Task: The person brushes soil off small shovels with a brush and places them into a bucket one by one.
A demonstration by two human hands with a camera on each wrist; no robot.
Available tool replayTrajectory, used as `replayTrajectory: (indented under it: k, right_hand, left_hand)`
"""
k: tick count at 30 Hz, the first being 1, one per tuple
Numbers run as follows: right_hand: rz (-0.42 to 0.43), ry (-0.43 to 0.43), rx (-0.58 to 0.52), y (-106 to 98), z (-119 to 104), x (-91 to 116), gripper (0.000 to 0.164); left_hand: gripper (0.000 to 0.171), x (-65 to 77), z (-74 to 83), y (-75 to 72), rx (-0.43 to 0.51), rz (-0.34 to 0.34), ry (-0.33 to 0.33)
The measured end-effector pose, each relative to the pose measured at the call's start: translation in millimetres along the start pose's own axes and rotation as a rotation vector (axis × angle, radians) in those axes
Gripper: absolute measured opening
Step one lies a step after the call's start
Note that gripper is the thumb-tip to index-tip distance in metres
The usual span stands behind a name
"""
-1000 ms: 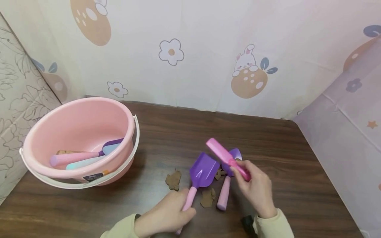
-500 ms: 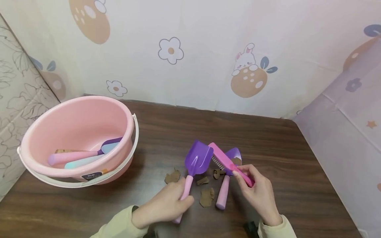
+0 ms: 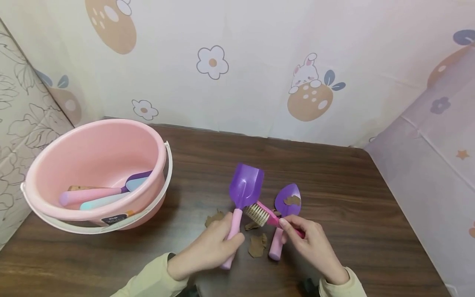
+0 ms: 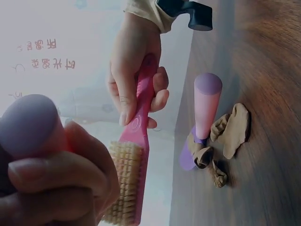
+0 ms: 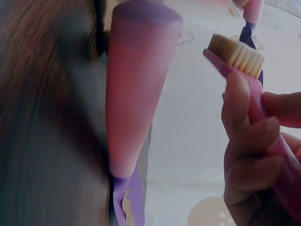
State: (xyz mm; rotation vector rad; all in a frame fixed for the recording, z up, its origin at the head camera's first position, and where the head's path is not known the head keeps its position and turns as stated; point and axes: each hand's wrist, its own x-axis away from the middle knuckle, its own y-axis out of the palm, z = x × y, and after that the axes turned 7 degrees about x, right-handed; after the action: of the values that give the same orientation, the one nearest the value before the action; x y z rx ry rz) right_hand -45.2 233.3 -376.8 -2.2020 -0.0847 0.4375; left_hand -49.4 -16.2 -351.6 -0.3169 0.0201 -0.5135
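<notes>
My left hand [image 3: 208, 252] grips the pink handle of a small purple shovel [image 3: 246, 181], raised over the table with its blade pointing away. My right hand [image 3: 311, 247] holds a pink brush [image 3: 257, 213] by its handle; the pale bristles face up and overlap the shovel's neck in the head view. In the left wrist view the brush bristles [image 4: 124, 183] show close beside my left fingers. Below lies a second purple trowel [image 3: 282, 205] with a pink handle and a brown scrap on its blade. Brown, crumpled, clay-like pieces [image 3: 257, 246] lie around it, one partly hidden by my left hand.
At the left stands a large pink bucket [image 3: 100, 140] with a white handle, holding a pink-handled tool [image 3: 90, 195], a light blue one [image 3: 104, 201] and something brown. Patterned cloth [image 3: 252, 82] rises behind the dark wooden table [image 3: 334, 177] and along both sides.
The brush has turned over from bristles down to bristles up and moved left and nearer, to the shovel's neck. The shovel has shifted slightly away and stands more upright in view.
</notes>
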Motion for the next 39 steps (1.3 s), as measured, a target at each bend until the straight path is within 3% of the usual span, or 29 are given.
replayTrajectory:
  k: [4, 8, 16, 24, 30, 34, 39]
  right_hand:
    - [-0.042, -0.061, -0.065, 4, -3, -1, 0.016]
    - [-0.014, -0.08, -0.106, 7, -4, -1, 0.016]
    - [0.06, -0.061, -0.076, 9, 1, 2, 0.019]
    - [0.145, 0.22, -0.129, -8, 12, -3, 0.027]
    - [0.13, 0.264, -0.099, -6, 14, -3, 0.028]
    - [0.126, 0.241, -0.083, 0, 12, -1, 0.028]
    - [-0.015, 0.092, -0.103, 10, 5, 3, 0.026]
  left_hand:
    - [0.017, -0.5, -1.1, 3.8, 0.065, -0.02, -0.002]
    - [0.016, 2.1, -5.7, 9.4, 0.074, -0.033, 0.005]
    - [0.014, 8.0, -12.0, 14.9, 0.061, -0.062, 0.01]
    - [0.02, 19.1, -20.5, 17.6, -0.011, -0.142, 0.021]
    - [0.017, 18.1, -19.5, 16.5, -0.027, -0.118, 0.023]
    - [0.015, 16.4, -12.9, 14.1, 0.007, -0.096, 0.03]
    - [0.014, 11.3, -2.4, 8.4, 0.013, -0.057, 0.047]
